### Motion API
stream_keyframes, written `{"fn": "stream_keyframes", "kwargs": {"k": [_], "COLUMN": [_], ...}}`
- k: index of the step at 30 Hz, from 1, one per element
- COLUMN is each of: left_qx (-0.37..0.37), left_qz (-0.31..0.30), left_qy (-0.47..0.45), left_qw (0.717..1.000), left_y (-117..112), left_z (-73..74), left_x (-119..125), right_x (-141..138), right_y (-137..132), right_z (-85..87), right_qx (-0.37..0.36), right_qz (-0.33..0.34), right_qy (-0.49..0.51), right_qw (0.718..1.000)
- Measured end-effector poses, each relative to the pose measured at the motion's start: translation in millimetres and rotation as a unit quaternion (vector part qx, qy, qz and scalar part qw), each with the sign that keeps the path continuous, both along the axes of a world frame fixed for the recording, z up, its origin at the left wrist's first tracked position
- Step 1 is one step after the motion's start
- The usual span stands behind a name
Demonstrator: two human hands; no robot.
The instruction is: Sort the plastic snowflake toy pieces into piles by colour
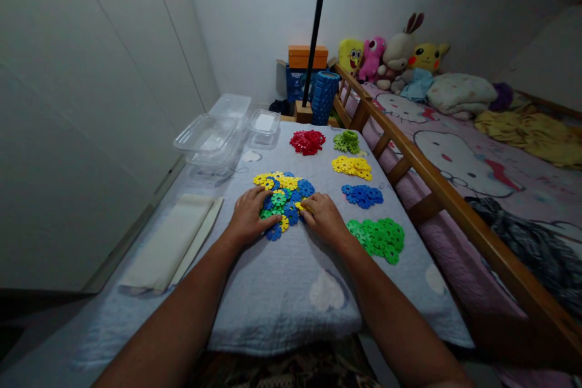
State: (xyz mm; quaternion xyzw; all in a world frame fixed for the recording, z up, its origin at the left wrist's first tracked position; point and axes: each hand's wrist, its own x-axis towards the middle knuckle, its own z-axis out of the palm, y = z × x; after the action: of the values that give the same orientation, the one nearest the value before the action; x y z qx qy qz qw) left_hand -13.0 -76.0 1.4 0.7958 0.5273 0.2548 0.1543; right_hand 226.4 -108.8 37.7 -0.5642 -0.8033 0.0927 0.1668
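Note:
A mixed pile of yellow, blue and green flower-shaped plastic discs [291, 197] lies on the cloth between my two hands. My left hand [249, 216] rests at the pile's left side, thumb and fingers apart and touching the discs. At the right side, my right hand [324, 216] has its fingers curled in, with a yellow disc [300, 207] at the fingertips. Sorted heaps lie beyond and to the right: red discs [308, 142], light green discs [347, 142], yellow discs [352, 167], blue discs [362, 195] and green discs [378, 239].
Clear plastic containers [207, 136] are stacked at the back left, beside a smaller lidded box [264, 124]. A folded beige cloth [170, 245] lies on the left. Along the right runs a wooden bed rail [422, 194]. A black pole [316, 30] stands behind the table.

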Motion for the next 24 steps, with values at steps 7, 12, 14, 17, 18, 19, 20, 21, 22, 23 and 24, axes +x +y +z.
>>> {"fn": "stream_keyframes", "kwargs": {"k": [7, 12, 14, 17, 18, 19, 20, 21, 22, 23, 24], "left_qx": [-0.002, 0.001, 0.004, 0.002, 0.002, 0.001, 0.001, 0.000, 0.000, -0.001, -0.002], "left_qz": [-0.005, -0.002, -0.002, -0.005, -0.004, -0.003, -0.002, -0.002, -0.002, -0.003, -0.005], "left_qy": [-0.011, -0.021, -0.024, -0.026, -0.027, -0.028, -0.030, -0.032, -0.034, -0.036, -0.038], "left_qw": [1.000, 1.000, 1.000, 1.000, 1.000, 1.000, 1.000, 0.999, 0.999, 0.999, 0.999], "left_y": [0, 0, 0, 0, 0, 0, 0, 0, 0, 1, 1], "left_z": [-1.3, -1.9, -1.3, 0.5, 1.0, 1.5, 1.8, 1.9, 2.0, 1.9, 1.8], "left_x": [-1, -1, -1, 0, 0, 0, 0, -1, -1, -2, -2], "right_x": [16, 65, 90, 123, 132, 139, 145, 150, 153, 155, 157], "right_y": [17, 66, 88, 117, 125, 132, 138, 143, 147, 150, 153], "right_z": [17.7, 28.3, 27.9, 20.4, 16.5, 12.2, 7.9, 3.7, 0.0, -3.2, -5.7], "right_qx": [-0.001, 0.006, 0.011, 0.032, 0.032, 0.032, 0.033, 0.033, 0.034, 0.036, 0.038], "right_qz": [0.016, -0.072, -0.163, -0.283, -0.308, -0.327, -0.341, -0.351, -0.359, -0.367, -0.376], "right_qy": [0.034, 0.111, 0.152, 0.201, 0.210, 0.220, 0.225, 0.229, 0.231, 0.233, 0.235], "right_qw": [0.999, 0.991, 0.975, 0.937, 0.927, 0.919, 0.912, 0.908, 0.904, 0.900, 0.895]}}
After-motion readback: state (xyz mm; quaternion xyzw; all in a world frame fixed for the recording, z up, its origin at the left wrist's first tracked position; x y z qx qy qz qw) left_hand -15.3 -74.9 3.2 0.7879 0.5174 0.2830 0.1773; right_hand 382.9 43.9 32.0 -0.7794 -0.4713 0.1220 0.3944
